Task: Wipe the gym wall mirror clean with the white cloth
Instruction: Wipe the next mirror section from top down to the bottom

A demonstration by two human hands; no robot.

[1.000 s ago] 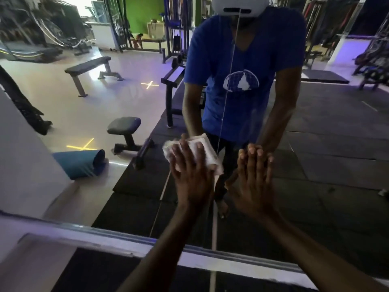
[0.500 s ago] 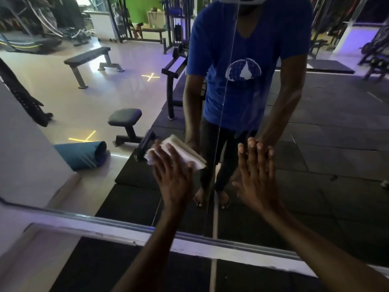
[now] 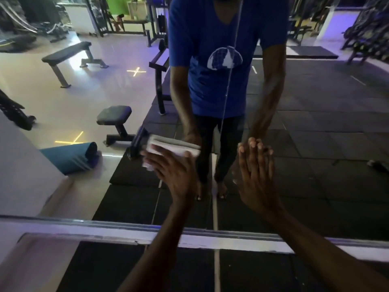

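The wall mirror (image 3: 315, 133) fills most of the view, with a vertical seam running down its middle. My left hand (image 3: 174, 175) lies flat against the glass and presses a folded white cloth (image 3: 172, 147) onto it, just left of the seam. The cloth shows above and left of the fingers. My right hand (image 3: 256, 175) rests flat on the glass to the right of the seam, fingers straight and holding nothing. My own reflection in a blue shirt stands behind both hands.
The mirror's white lower frame (image 3: 94, 230) crosses the bottom of the view above dark floor mats. A pale wall (image 3: 23, 175) borders the mirror on the left. Reflected in the glass are benches, a stool and a rolled blue mat.
My left hand has slid the cloth to the left and slightly down across the glass. My right hand has stayed planted on the mirror.
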